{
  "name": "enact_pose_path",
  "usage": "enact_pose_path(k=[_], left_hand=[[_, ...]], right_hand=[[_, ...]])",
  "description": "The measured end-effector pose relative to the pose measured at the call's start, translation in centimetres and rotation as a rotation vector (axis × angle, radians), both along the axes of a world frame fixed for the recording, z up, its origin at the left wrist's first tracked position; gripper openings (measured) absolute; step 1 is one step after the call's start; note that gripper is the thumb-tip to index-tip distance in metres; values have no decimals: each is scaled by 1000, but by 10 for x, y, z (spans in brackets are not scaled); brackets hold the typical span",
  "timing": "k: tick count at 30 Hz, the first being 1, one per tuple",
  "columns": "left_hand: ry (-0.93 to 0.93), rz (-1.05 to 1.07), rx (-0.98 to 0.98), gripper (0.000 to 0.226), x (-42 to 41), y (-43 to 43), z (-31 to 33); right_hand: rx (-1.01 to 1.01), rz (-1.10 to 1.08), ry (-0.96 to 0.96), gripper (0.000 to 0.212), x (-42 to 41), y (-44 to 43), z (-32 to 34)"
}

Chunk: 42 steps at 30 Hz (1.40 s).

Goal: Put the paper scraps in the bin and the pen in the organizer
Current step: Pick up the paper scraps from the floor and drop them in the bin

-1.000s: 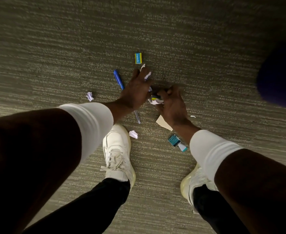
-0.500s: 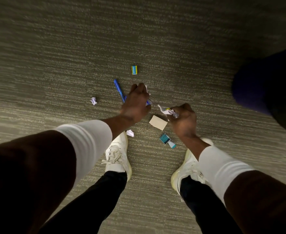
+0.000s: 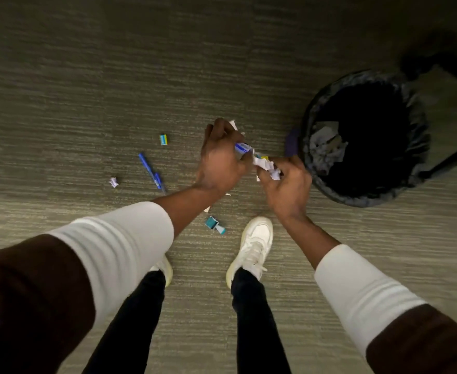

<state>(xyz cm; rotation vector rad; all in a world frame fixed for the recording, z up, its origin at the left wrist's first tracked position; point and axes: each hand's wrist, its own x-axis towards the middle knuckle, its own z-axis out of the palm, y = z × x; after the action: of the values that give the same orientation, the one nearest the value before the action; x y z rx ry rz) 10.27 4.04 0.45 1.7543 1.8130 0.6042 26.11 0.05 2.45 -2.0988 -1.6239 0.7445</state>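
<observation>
The bin [image 3: 362, 141] is seen at the right, its depth lost in black, pale paper just visible inside. Crumpled scraps [image 3: 266, 166] are gripped by the right hand [image 3: 285, 188]; a blue-and-white scrap [image 3: 242, 148] is pinched by the left hand [image 3: 219, 160]. The pen [image 3: 152, 171] is left lying on the carpet [image 3: 87, 90], its tip hidden by the forearm.
</observation>
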Motion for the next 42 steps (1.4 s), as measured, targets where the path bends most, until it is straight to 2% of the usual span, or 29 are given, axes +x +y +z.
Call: enact_pose_path(k=[4, 8, 10, 14, 17, 19, 20, 23, 26, 33, 42], left_hand=[[-102, 27, 35, 26, 61, 20, 29], [-157, -42, 12, 25, 116, 34, 47], [-164, -74, -28, 26, 137, 39, 50], [-187, -149, -88, 24, 167, 44, 47], [-190, -226, -193, 40, 182, 42, 42], [-202, -263, -245, 55, 186, 36, 41], [-204, -266, -243, 55, 186, 32, 40], [-145, -232, -234, 30, 180, 14, 44], [-163, -184, -288, 3, 165, -14, 45], [-106, -79, -480, 11, 101, -82, 19], [64, -42, -665, 15, -30, -126, -54]], right_hand=[[40, -130, -25, 12, 51, 12, 33], [27, -276, -64, 27, 105, 18, 40], [-1, -398, -64, 37, 130, 21, 33], [-42, -515, 21, 31, 179, 20, -8], [-101, -526, -16, 33, 170, 24, 19], [-93, -533, -57, 45, 167, 25, 25], [-76, -532, -69, 49, 167, 24, 25], [-30, -496, -28, 39, 167, 14, 14], [17, -425, 19, 35, 152, -6, 10], [-58, -143, 99, 35, 69, -47, 5], [-319, 128, -46, 23, -13, -64, -70]])
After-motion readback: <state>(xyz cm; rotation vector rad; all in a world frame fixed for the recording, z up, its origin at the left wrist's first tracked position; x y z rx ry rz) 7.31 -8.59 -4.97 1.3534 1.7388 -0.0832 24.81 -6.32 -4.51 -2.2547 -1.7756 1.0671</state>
